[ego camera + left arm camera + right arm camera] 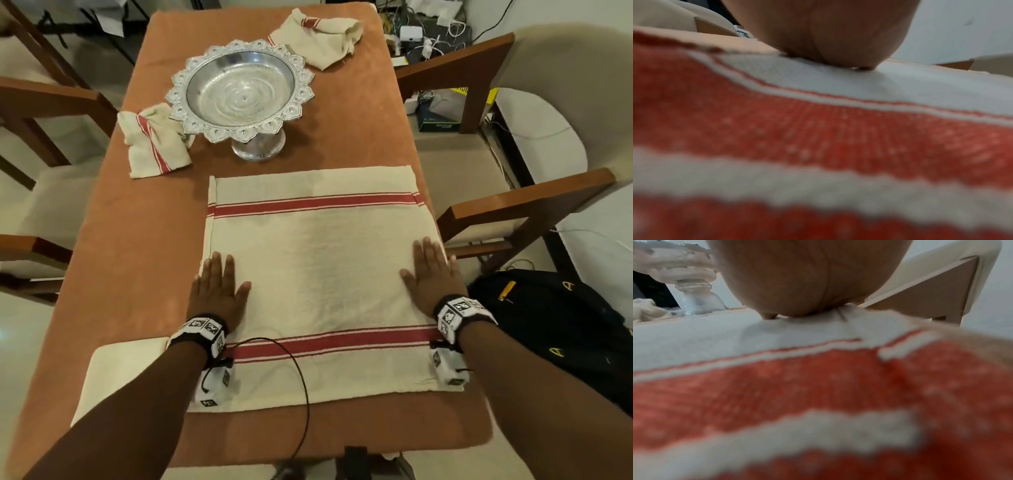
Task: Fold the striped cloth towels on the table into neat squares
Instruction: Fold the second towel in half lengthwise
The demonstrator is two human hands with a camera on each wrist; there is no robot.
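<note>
A cream towel with red stripes (315, 267) lies spread flat on the near half of the table. My left hand (219, 287) presses flat on its left edge with straight fingers. At the right edge my right hand (433, 274) lies flat too. Both wrist views look along the cloth: red stripe (818, 133) and palm heel (828, 32) on the left, red stripe (777, 386) and palm heel (797, 275) on the right. Two crumpled striped towels sit farther off, one (154, 140) at the left and one (318, 37) at the far right.
A silver pedestal bowl (239, 89) stands beyond the spread towel, its stem (696, 298) showing in the right wrist view. A plain cream folded cloth (120, 370) lies by my left forearm. Wooden chairs (513, 205) flank the orange-covered table (137, 257). A black bag (555, 325) sits at right.
</note>
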